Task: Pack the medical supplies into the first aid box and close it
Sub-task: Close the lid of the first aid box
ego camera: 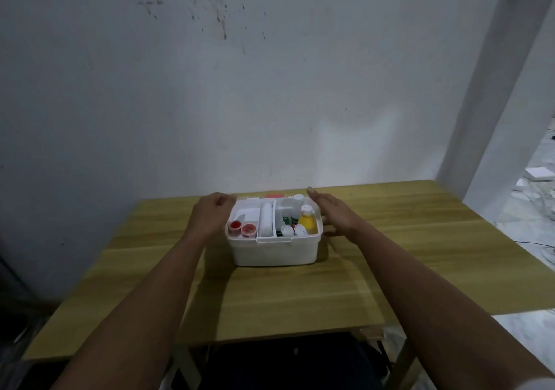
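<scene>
Two bare hands flank the open first aid box (pixel 274 251) — the left hand (pixel 210 214) half-curled at the far left corner, fingers bent, holding nothing I can make out; the right hand (pixel 332 214) flat and spread along the right rim, empty. Inside: two red-capped jars (pixel 242 228) front left, one white gauze roll (pixel 266 220) in the middle slot, one yellow bottle (pixel 307 223) with a white cap on the right, two small white-capped vials (pixel 293 230) just beside it. Box sits mid-way across the wooden table (pixel 405 254) — lid not on.
</scene>
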The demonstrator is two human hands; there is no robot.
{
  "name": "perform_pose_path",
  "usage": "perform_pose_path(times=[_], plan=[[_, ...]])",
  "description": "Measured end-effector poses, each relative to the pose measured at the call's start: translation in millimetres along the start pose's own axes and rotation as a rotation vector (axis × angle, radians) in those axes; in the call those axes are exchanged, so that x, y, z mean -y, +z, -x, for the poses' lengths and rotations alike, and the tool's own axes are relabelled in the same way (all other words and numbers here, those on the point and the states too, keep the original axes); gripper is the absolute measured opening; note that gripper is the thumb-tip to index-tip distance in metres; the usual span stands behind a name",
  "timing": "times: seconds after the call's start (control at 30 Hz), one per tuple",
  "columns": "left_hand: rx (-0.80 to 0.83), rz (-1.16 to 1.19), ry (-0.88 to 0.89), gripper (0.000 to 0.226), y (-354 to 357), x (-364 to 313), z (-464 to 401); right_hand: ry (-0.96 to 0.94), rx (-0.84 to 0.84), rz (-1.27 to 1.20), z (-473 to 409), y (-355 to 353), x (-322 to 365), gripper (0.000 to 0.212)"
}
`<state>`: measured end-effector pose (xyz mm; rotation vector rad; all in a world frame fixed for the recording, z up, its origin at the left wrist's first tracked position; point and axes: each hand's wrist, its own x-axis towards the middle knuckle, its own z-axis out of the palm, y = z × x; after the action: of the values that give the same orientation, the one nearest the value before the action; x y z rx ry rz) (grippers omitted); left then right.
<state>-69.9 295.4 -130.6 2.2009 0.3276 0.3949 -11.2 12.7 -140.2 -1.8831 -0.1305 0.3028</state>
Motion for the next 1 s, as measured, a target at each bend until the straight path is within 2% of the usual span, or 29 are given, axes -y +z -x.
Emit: perform_pose_path(times=[0.17,0.23,0.43,0.57,0.73,0.9,1.0], plan=[[0.157,0.230,-0.319,0.055,11,13,-26,0.137,-0.093,-0.005,-39,4,-5,0.069],[0.193,0.227,-0.375,0.071,17,22,-43,0.194,-0.115,-0.015,-57,4,-8,0.069],[0.371,0.306,-0.473,0.086,29,36,-91,0.239,-0.108,-0.039,-99,3,-4,0.062],[0.317,0.332,-0.405,0.107,28,26,-108,0.189,-0.135,-0.094,-109,-1,7,0.056],[0.239,0.473,-0.286,0.084,11,-12,-102,0.036,-0.163,-0.224,-91,-12,41,0.056],[0.147,0.454,-0.157,0.080,-12,-40,-70,-0.164,-0.310,-0.264,-45,-10,67,0.059],[0.083,0.424,-0.087,0.079,-20,-43,-39,-0.280,-0.369,-0.241,-15,0,61,0.053]])
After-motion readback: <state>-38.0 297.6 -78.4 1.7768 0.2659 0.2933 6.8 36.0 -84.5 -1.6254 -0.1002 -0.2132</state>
